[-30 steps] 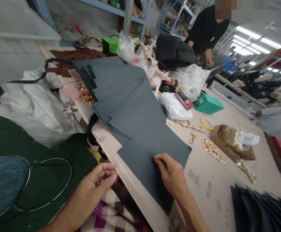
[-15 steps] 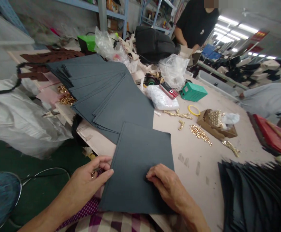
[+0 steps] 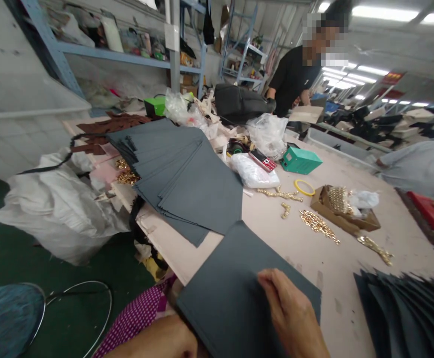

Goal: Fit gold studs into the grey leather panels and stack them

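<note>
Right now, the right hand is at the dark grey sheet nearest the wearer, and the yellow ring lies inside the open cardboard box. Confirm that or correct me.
One correction: the yellow ring lies on the tabletop beside the open cardboard box, not inside it, as the head view shows. The right hand is indeed at the dark grey sheet.

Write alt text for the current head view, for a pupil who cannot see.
A right hand is over a dark grey sheet at the near edge of a table; the left hand shows only partly. Beyond lie fanned grey sheets, gold chain and a teal box.
</note>
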`<state>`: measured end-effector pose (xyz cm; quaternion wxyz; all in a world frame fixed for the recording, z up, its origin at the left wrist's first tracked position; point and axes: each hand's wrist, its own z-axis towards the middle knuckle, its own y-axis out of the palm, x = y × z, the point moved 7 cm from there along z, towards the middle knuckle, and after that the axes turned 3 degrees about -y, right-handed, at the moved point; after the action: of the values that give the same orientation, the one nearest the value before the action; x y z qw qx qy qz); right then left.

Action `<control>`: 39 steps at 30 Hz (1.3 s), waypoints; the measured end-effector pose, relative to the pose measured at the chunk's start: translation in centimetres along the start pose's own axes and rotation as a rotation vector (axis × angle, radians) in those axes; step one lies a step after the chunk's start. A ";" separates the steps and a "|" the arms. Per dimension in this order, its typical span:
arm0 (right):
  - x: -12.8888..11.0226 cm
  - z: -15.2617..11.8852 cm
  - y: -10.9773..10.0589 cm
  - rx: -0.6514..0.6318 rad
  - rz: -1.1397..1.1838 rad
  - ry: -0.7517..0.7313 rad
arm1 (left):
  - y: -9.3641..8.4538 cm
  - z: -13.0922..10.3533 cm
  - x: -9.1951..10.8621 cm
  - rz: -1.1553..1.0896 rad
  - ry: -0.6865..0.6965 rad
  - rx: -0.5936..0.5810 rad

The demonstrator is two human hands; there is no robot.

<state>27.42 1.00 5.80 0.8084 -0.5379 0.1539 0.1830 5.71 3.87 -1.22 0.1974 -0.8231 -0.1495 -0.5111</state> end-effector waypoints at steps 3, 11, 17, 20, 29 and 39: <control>0.0 -1.1 0.5 -0.002 0.048 -0.047 | -3.7 -0.3 -1.9 0.114 -0.101 0.195; 2.9 -1.9 1.3 -0.048 0.255 0.443 | -0.7 0.2 0.2 -0.467 -0.015 -0.098; 3.3 -2.2 3.3 -0.208 0.580 0.652 | 0.6 0.3 2.9 -0.640 0.041 -0.348; 2.6 -2.4 4.2 -0.300 0.707 0.677 | 0.2 1.9 3.2 -0.770 0.050 -0.254; 0.2 -2.1 3.6 -0.411 0.624 0.562 | 3.2 3.3 0.4 -0.911 -0.248 0.030; 0.2 -2.3 3.8 -0.379 0.580 0.572 | 2.6 2.9 1.5 -0.850 -0.205 0.048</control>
<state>25.76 0.25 1.77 0.5357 -0.6401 0.4794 0.2710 9.76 3.00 -1.50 -0.0271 -0.7301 -0.5056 -0.4589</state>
